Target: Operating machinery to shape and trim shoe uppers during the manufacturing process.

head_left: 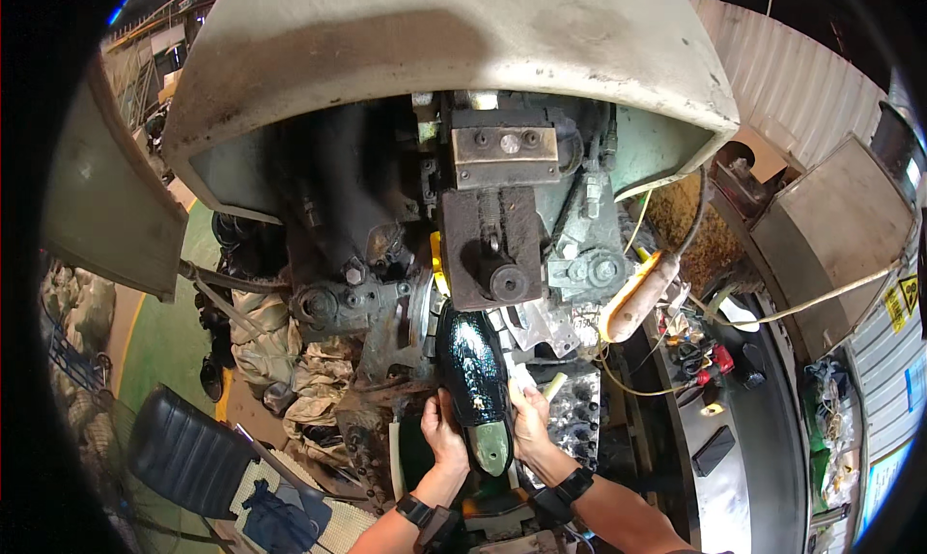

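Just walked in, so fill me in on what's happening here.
A person holds a glossy black shoe at a big machine, with the left hand on one side and the right hand on the other. The shoe's green end points back toward the person. Its far end lies just below a dark metal block in this view; whether they touch can't be told. A lit lamp hangs to the right.

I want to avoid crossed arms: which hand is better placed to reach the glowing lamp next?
Probably the right hand: it is nearer the glowing lamp; the left hand is on the far side of the black shoe upper.
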